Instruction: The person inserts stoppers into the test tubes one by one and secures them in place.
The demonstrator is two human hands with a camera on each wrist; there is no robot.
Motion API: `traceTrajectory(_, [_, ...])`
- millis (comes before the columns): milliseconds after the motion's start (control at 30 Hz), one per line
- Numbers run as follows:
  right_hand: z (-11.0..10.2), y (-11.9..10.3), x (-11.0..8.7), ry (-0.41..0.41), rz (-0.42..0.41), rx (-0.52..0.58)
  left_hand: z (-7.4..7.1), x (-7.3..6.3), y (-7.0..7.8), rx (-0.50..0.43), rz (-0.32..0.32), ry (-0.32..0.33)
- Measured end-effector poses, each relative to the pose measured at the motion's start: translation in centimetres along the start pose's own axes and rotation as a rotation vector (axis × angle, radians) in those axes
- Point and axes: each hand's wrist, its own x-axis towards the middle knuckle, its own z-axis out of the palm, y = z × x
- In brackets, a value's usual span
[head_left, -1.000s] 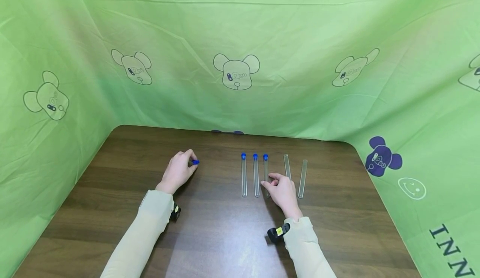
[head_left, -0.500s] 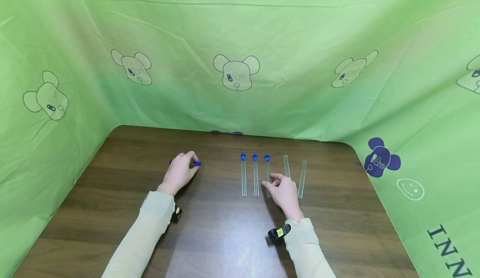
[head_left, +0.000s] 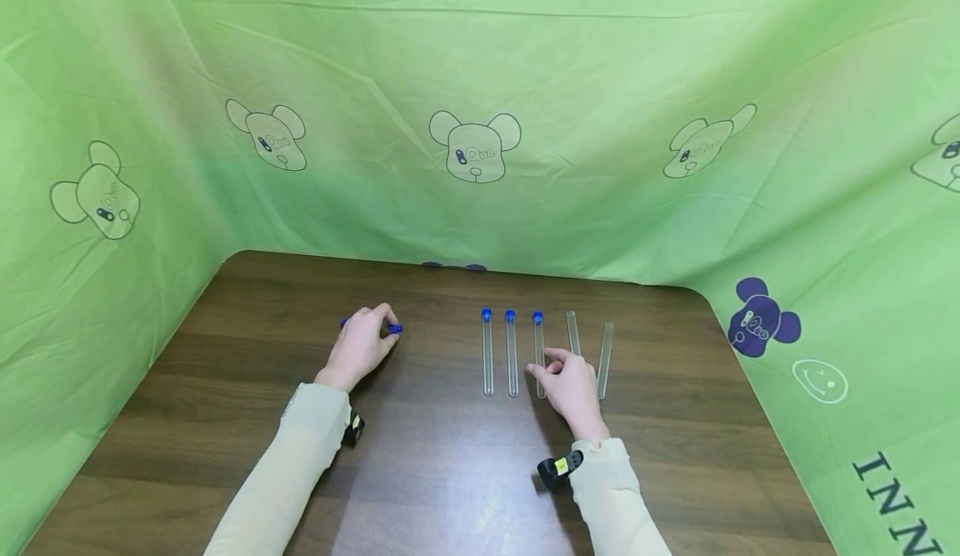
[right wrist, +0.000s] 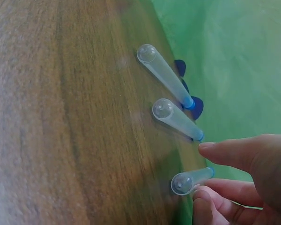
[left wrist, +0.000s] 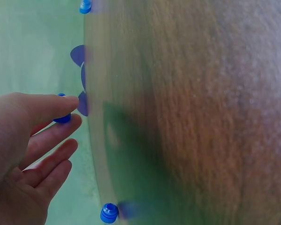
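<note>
My left hand [head_left: 358,348] pinches a small blue cap [left wrist: 62,118] between thumb and index finger, left of the tubes. Another blue cap [left wrist: 109,213] stands on the table just beyond that hand's left side. At the right, my right hand [head_left: 568,385] is at the third blue-capped test tube [head_left: 539,339], thumb on one side and fingers on the other. A gap shows between thumb and tube in the right wrist view; the fingers appear to touch it. Two more capped test tubes, the first [head_left: 487,356] and the second [head_left: 512,356], lie parallel to its left.
Two uncapped clear tubes lie to the right, one [head_left: 573,331] partly behind my right hand, the other [head_left: 606,360] farther right. The brown wooden table [head_left: 442,456] is bordered by a green cloth [head_left: 480,56] at the back and sides.
The third capped tube has slid slightly right, away from the second. My left hand has shifted very slightly, still pinching the cap, and the other cap has come into sight beside it.
</note>
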Motion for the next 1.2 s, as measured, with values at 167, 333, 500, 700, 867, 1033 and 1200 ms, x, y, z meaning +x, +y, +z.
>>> traceTrajectory(167, [-0.2, 0.0, -0.1, 0.005, 0.000, -0.003, 0.1, 0.0, 0.0, -0.001, -0.008, -0.015])
traceTrajectory(333, [-0.3, -0.1, -0.3, 0.023, -0.002, -0.006, 0.2, 0.1, 0.0, 0.001, -0.005, -0.012])
traceTrajectory(500, [-0.4, -0.2, -0.3, 0.021, 0.000, -0.005, 0.2, 0.1, 0.1, 0.005, 0.001, -0.008])
traceTrajectory(700, [-0.6, -0.1, -0.2, 0.023, -0.002, -0.019, 0.1, 0.2, 0.2, 0.007, 0.001, -0.018])
traceTrajectory(867, [-0.7, -0.1, 0.0, 0.021, -0.003, -0.020, 0.1, 0.2, 0.2, 0.010, 0.001, -0.021])
traceTrajectory(1033, [-1.1, -0.2, 0.0, 0.030, -0.015, -0.015, 0.2, 0.2, 0.2, 0.012, 0.008, -0.020])
traceTrajectory(1200, [-1.6, -0.2, 0.2, 0.064, -0.036, -0.025, 0.3, 0.1, 0.3, 0.008, 0.010, -0.019])
